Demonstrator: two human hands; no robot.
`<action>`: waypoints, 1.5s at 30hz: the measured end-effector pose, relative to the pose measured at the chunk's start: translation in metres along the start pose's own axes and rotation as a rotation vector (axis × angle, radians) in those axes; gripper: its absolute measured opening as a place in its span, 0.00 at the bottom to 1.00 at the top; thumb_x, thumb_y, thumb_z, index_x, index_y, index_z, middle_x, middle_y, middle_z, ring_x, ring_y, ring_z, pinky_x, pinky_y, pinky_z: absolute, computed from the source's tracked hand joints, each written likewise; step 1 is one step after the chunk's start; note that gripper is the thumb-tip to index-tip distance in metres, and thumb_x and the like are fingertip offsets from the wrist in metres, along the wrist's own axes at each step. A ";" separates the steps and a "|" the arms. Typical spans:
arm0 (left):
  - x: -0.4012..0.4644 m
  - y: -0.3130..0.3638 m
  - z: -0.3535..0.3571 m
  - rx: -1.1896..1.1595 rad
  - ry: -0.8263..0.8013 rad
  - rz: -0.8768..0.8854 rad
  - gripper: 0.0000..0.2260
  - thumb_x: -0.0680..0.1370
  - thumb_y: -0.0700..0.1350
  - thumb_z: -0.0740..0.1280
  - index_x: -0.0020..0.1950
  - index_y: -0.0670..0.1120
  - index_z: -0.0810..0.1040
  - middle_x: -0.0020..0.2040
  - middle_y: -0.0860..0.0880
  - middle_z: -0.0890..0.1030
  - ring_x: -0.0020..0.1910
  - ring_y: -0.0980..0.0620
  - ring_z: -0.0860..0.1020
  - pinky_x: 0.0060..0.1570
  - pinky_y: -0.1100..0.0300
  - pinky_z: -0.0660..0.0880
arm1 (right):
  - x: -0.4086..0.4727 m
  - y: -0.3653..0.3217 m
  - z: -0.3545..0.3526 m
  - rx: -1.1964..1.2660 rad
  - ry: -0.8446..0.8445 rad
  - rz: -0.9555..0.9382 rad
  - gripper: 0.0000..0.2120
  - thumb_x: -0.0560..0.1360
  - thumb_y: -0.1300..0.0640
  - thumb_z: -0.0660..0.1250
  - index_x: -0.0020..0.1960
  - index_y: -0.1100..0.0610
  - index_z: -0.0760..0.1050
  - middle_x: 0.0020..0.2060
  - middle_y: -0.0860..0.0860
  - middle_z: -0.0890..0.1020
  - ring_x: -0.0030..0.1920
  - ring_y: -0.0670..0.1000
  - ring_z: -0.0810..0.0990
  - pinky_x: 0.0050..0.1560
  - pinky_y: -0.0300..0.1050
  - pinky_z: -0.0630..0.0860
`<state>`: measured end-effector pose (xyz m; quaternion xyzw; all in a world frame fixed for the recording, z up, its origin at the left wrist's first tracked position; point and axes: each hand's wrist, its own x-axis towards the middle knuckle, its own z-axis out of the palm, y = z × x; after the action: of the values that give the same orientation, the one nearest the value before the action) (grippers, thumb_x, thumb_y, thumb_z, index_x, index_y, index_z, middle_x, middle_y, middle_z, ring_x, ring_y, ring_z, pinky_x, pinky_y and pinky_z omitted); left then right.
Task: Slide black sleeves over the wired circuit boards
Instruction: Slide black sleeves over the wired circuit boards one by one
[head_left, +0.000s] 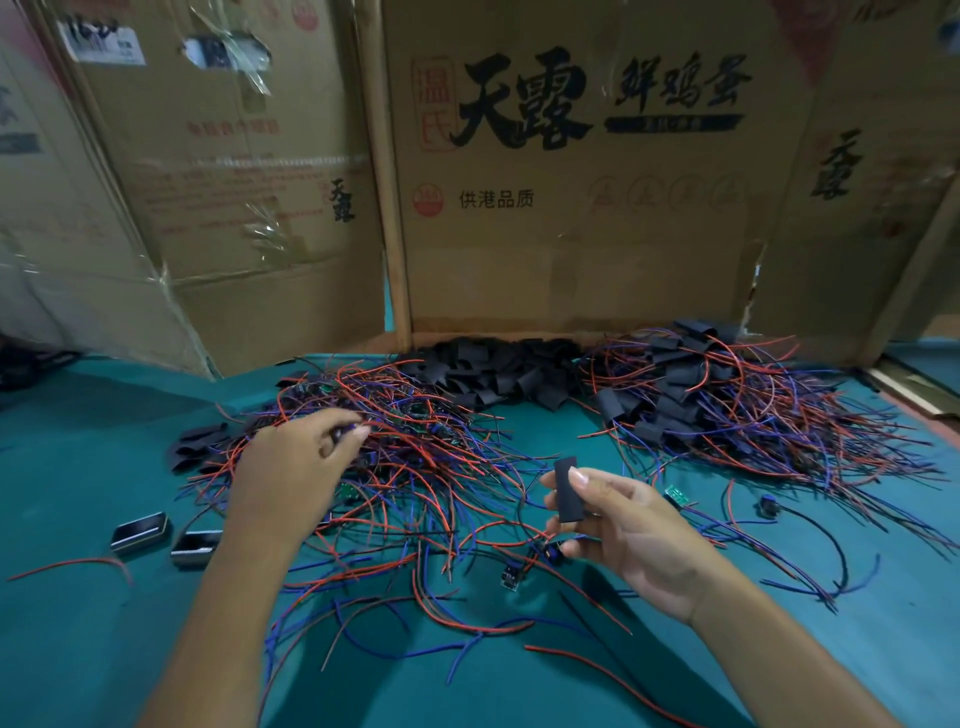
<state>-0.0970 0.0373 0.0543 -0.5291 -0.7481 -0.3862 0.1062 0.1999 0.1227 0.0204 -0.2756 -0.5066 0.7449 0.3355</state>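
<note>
Black sleeve (566, 489) pinched upright btwn right hand (631, 535) thumb and fingers, above table (78, 467). Left hand (291, 467), fingers curled, picks at something small in unsleeved pile (405, 441); can't tell what. Should free one board w/o dragging tangled wires. Spare sleeves (493, 369) behind, done pile (727, 395) right.

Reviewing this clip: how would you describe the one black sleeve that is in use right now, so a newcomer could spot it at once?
Start at the teal table in front of the cardboard boxes, then find the right hand raised near the middle. The black sleeve stands upright, pinched between its thumb and fingers. Unlike the loose sleeve pile at the back, it is alone and held off the table.
</note>
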 end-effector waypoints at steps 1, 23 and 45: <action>-0.003 0.011 0.001 -0.114 0.032 0.049 0.06 0.78 0.50 0.70 0.53 0.52 0.84 0.23 0.52 0.74 0.24 0.53 0.75 0.30 0.56 0.73 | 0.000 0.000 0.000 0.003 0.004 -0.001 0.21 0.69 0.49 0.71 0.54 0.64 0.81 0.44 0.56 0.81 0.40 0.52 0.81 0.36 0.42 0.79; -0.034 0.079 0.044 -1.289 -0.002 -0.249 0.13 0.75 0.34 0.70 0.56 0.47 0.76 0.51 0.43 0.84 0.43 0.41 0.85 0.38 0.57 0.81 | 0.003 0.005 0.003 -0.230 0.145 -0.117 0.16 0.70 0.57 0.74 0.56 0.59 0.77 0.45 0.62 0.83 0.40 0.59 0.84 0.32 0.45 0.79; -0.032 0.078 0.042 -1.373 0.029 -0.443 0.10 0.80 0.29 0.62 0.58 0.39 0.74 0.52 0.35 0.82 0.48 0.40 0.85 0.47 0.53 0.83 | 0.003 0.004 -0.010 -0.899 0.431 -0.599 0.13 0.71 0.51 0.75 0.54 0.43 0.77 0.49 0.39 0.80 0.53 0.42 0.79 0.55 0.44 0.77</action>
<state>-0.0048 0.0545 0.0436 -0.3071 -0.4248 -0.7886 -0.3214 0.2044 0.1296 0.0131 -0.3809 -0.7494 0.2563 0.4772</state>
